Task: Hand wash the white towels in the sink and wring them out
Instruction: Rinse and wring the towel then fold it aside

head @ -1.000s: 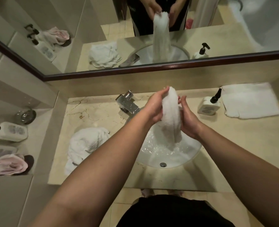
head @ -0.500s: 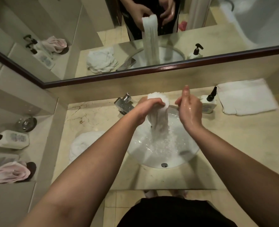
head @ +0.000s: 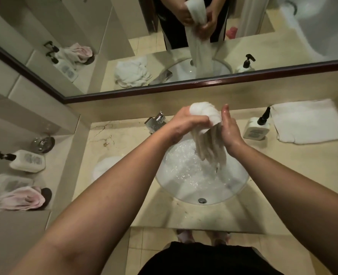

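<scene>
Towel (head: 207, 135) is hanging over the sink (head: 241, 187); we are gripping its top with our left hand (head: 186, 124), right hand (head: 228, 130) pressing flat; squeezing downward would wring best.

I am seeing a wet white towel (head: 207, 133) hanging bunched and upright over the round water-filled sink (head: 241, 185). A second white towel (head: 308, 121) is lying folded on the surface at right.

Head-worn wide-angle view, steep downward tilt.
It looked from above, close over the worktop (head: 283, 165) and sink (head: 241, 187), facing the wall mirror (head: 283, 32).
</scene>
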Demonstrator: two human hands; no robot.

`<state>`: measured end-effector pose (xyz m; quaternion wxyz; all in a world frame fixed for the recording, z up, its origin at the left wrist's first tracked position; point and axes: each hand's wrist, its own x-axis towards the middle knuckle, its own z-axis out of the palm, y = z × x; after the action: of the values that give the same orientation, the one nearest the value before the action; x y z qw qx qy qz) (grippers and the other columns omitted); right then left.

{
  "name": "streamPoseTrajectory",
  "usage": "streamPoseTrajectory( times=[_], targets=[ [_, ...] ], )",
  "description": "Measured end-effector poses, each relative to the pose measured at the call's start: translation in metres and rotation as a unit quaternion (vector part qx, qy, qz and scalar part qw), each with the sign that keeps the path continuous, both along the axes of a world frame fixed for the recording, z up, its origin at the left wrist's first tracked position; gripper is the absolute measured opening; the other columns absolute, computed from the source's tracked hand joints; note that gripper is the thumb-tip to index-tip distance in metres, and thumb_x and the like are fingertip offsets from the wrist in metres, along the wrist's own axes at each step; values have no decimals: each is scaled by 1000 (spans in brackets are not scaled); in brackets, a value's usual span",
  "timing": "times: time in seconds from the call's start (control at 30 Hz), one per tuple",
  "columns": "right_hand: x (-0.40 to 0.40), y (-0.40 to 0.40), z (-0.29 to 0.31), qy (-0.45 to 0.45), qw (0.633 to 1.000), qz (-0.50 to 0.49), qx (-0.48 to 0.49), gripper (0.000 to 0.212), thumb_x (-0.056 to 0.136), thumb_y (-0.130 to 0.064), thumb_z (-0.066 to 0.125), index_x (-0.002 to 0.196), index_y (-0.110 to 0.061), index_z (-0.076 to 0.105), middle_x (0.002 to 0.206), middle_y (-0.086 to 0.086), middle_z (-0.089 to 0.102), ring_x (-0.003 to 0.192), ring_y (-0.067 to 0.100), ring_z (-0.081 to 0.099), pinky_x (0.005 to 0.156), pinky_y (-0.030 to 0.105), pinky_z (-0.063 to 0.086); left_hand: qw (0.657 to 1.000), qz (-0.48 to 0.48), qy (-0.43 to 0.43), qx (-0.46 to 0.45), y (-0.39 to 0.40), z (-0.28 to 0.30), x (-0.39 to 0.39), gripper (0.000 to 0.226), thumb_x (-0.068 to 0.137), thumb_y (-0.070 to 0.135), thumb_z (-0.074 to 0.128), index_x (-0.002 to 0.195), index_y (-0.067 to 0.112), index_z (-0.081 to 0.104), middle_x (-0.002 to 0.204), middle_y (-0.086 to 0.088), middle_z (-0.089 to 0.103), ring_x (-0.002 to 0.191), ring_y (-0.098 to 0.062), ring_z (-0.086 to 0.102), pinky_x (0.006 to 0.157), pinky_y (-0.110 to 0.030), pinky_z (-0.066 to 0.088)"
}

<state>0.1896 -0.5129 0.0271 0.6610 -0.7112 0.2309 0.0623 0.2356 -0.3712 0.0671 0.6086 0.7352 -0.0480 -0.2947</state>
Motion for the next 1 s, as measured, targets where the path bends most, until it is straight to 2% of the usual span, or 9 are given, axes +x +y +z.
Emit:
streamPoseTrajectory(
  times=[0.1,0.27,0.37,0.47,0.63,0.77,0.9,0.97,1.0],
  targets=[
    [2,0,9,2,999,-35,14,91,100,-66,19,124,13,56,124,33,59,117,46,56,99,49,46,1000,4,23,-8,1,1,0,42,68,12,81,109,6,70,97,-6,74,91,-21,70,84,-33,56],
    [8,-7,37,-28,997,-58,38,88,101,-64,25,138,14,41,136,34,49,126,48,48,104,55,43,994,-28,-6,104,-2,7,-3,55,64,21,95,113,15,71,104,-1,76,97,-18,71,89,-32,58],
    [15,-11,47,-30,997,-59,36,86,100,-66,29,122,11,60,113,29,67,106,40,65,86,40,55,987,-10,-95,128,-7,0,-7,52,63,9,92,108,18,67,103,1,73,92,-15,69,81,-28,57],
    [20,-21,39,-22,1000,-10,13,77,98,-70,28,95,-3,67,79,11,67,72,20,66,59,21,53,996,47,-75,31,-2,1,-9,48,65,-4,80,107,13,65,99,-2,71,85,-11,65,74,-24,55],
    [27,-35,26,13,990,84,114,91,87,-82,28,96,-3,73,93,21,73,89,34,71,82,44,59,993,9,15,-118,-6,9,-6,75,53,8,70,126,-7,58,121,-27,64,111,-35,62,96,-45,51],
    [61,-42,27,52,976,124,172,92,63,-95,53,97,-9,51,82,21,47,86,39,49,69,38,46,959,-14,121,-255,-21,19,-8,93,56,5,72,140,-16,40,137,-34,45,121,-39,46,115,-53,33],
    [87,-41,24,34,941,175,286,73,68,-89,57,60,-20,33,57,7,41,60,23,41,57,30,30,908,58,198,-364,-29,25,0,109,57,14,85,149,-12,31,147,-31,33,130,-39,40,121,-54,25],
    [84,-31,29,32,922,210,323,69,74,-85,54,75,-15,55,73,13,54,75,26,54,65,29,46,893,125,209,-378,-33,26,3,94,65,14,82,145,-11,39,140,-28,46,124,-36,50,119,-50,31],
    [80,-29,29,30,922,218,319,77,80,-83,44,96,-10,65,93,21,60,93,34,60,80,39,55,889,162,208,-375,-34,27,4,78,74,15,77,141,-10,45,130,-25,54,116,-34,57,118,-48,34]
  ],
)
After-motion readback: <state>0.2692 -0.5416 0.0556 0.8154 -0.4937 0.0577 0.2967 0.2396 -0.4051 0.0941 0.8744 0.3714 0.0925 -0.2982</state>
